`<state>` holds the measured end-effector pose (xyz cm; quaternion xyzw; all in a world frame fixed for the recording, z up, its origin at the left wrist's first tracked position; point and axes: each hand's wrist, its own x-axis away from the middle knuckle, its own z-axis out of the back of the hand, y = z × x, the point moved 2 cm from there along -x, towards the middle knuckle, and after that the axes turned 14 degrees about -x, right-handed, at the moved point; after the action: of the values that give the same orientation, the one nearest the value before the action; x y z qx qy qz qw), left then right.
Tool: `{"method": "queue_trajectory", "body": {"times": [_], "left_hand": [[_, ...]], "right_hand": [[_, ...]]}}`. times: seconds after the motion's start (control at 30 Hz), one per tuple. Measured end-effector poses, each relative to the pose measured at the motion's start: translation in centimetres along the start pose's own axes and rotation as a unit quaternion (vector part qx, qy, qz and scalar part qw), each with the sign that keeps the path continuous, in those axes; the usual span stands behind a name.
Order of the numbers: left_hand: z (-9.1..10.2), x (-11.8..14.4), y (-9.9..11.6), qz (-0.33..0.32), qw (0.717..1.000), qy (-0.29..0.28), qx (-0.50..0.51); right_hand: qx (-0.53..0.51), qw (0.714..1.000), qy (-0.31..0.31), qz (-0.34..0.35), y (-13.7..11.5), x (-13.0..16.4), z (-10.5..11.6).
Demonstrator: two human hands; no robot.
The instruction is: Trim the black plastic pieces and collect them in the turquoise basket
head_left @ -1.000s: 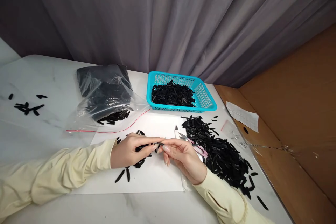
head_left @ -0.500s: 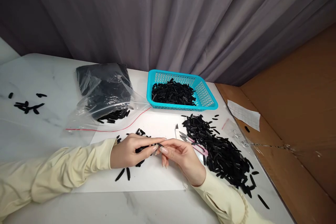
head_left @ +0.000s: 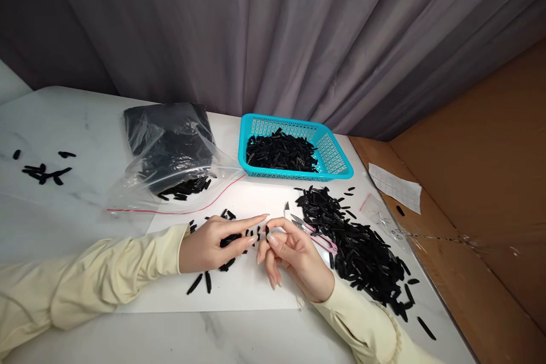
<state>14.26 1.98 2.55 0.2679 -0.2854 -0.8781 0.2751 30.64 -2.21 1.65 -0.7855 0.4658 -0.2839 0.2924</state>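
piece (head_left: pixel 267 231): upright, pinched in R hand (head_left: pixel 294 256) fingers
L hand (head_left: pixel 213 244): at 9 o'clock, nearer; fingers loose over small pieces (head_left: pixel 230 239)

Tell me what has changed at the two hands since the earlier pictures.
The fingertips have parted. The left hand now stretches its forefinger out over the small black pieces; the right hand has drawn back a little, one black piece pinched upright in its grip. The pink snips, big pile and blue basket stayed.
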Motion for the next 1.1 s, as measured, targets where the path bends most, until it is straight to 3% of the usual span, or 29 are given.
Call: {"method": "queue_trajectory", "body": {"times": [0.17,0.5,1.1], "left_hand": [[0.13,-0.22,0.22,-0.004,1.000,-0.021,0.013],[0.05,-0.43,0.16,-0.020,1.000,0.000,-0.002],[0.24,-0.41,0.44,-0.033,0.998,0.040,-0.033]], "right_hand": [[-0.023,0.999,-0.025,-0.036,-0.28,0.07,-0.27],[-0.048,0.999,-0.015,-0.018,-0.33,-0.02,-0.48],[-0.044,0.997,-0.021,-0.052,-0.30,-0.13,-0.72]]}}
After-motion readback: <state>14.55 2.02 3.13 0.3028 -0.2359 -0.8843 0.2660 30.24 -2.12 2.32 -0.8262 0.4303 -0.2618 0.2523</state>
